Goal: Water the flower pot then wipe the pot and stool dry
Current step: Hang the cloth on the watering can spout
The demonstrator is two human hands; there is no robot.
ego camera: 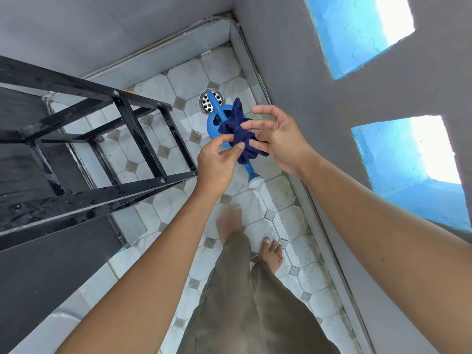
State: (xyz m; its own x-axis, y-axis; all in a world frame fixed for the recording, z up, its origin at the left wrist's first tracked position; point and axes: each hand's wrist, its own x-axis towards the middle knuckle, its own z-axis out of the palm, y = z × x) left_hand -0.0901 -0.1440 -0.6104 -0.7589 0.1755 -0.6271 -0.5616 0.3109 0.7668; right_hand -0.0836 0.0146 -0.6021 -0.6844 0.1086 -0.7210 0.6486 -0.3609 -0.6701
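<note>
A crumpled dark blue cloth point(240, 134) is held up in front of me between both hands. My left hand point(217, 162) pinches its lower left edge with thumb and forefinger. My right hand point(278, 141) grips its right side, with its upper fingers spread. Below the cloth, a blue watering can point(217, 121) with a long spout ending in a white rose point(256, 181) stands on the wet tiled floor. The black metal stool point(102, 154), its frame beaded with water, fills the left of the view. No flower pot is in view.
A round steel floor drain point(209, 103) lies just behind the watering can. Grey walls close the narrow tiled strip on the far side and the right, with blue-edged openings point(408, 159) in the right wall. My bare feet point(273, 254) stand on wet tiles.
</note>
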